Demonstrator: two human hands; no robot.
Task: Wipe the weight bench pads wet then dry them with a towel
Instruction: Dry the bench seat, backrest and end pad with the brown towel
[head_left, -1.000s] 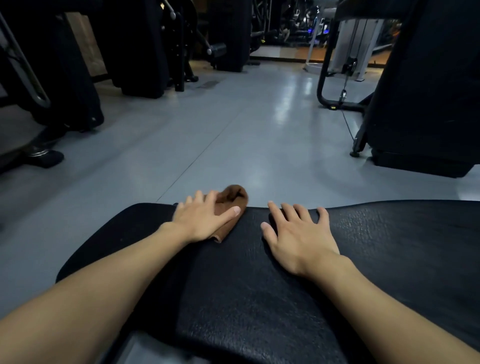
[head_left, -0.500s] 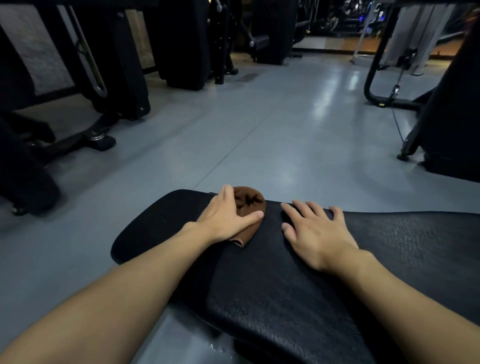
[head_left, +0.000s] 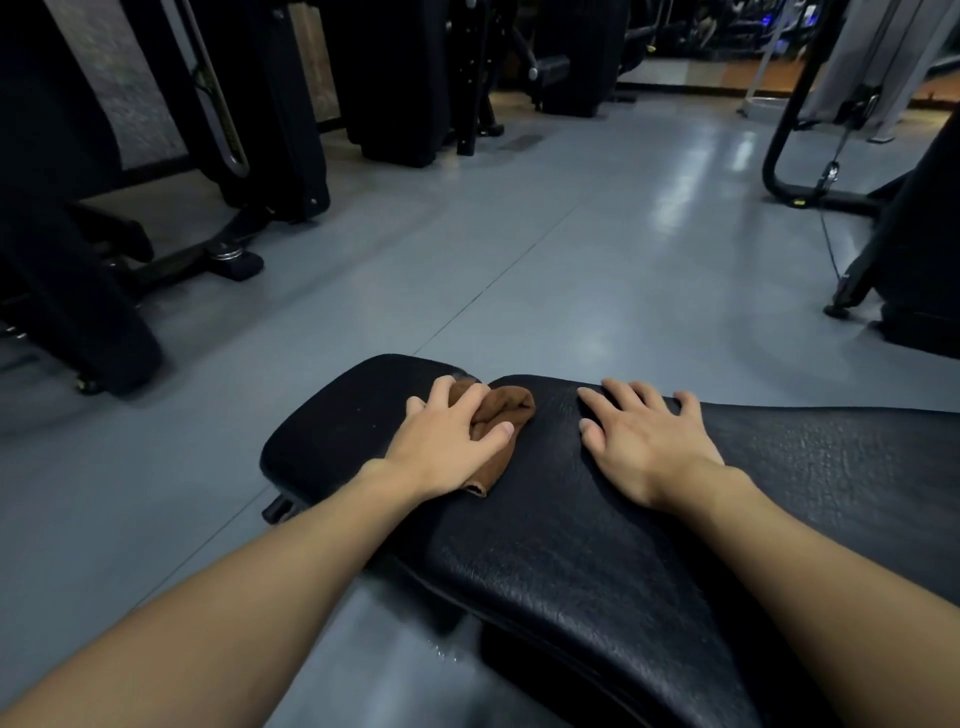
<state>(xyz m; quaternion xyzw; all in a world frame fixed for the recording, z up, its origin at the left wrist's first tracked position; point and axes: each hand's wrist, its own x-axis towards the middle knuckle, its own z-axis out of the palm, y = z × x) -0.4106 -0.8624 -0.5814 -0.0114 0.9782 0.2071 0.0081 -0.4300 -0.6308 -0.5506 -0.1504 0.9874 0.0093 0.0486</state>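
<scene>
A black padded weight bench runs across the lower frame, with a short seat pad (head_left: 337, 431) on the left and a long textured pad (head_left: 571, 545) on the right. A bunched brown cloth (head_left: 511, 410) lies at the gap between the two pads, near their far edge. My left hand (head_left: 447, 441) presses on the cloth with fingers spread and the thumb laid across it. My right hand (head_left: 644, 441) rests flat on the long pad, a hand's width to the right of the cloth, holding nothing.
Grey gym floor (head_left: 519, 260) stretches ahead. Dark exercise machines (head_left: 260, 130) and a frame foot (head_left: 228, 260) stand at the left. A cable machine frame (head_left: 779, 156) and a dark upright (head_left: 919, 249) stand at the right. A black knob (head_left: 275, 509) sticks out under the seat pad.
My left hand has slid the cloth a little along the pad, back from the far edge, and the cloth has bunched up. My right hand stays flat. The view has swung left.
</scene>
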